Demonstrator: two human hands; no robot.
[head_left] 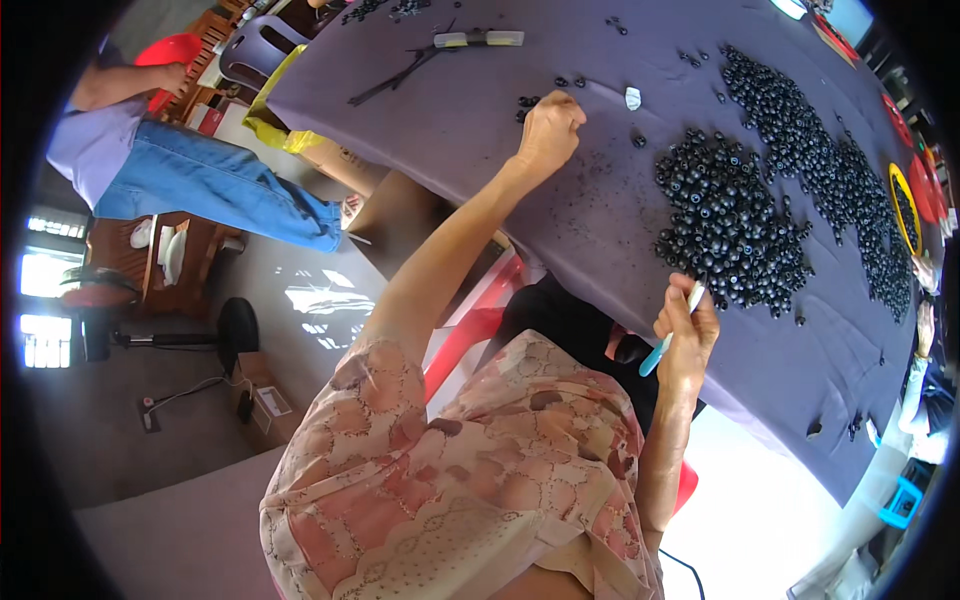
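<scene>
My left hand [550, 132] is closed in a fist over the cloth-covered table, and whatever it may hold is hidden. A few small black round pieces [527, 103] lie just beside its knuckles. At the table's near edge my right hand [688, 335] grips a slim pen-like tool [657, 356], teal at one end and white at the other. Its exact kind is not clear. Right beyond that hand rises a heap of shiny black round, berry-like pieces [730, 215], some with pale marks on top. Dark crumbs [600, 185] are scattered on the cloth between my hands.
A second, longer spread of black pieces [800, 140] runs along the right. Thin dark sticks with a pale clip-like piece [480, 39] lie far left, and a white scrap [632, 98] lies mid-table. A person in jeans [220, 175] stands at left; another person's hand [925, 272] shows far right.
</scene>
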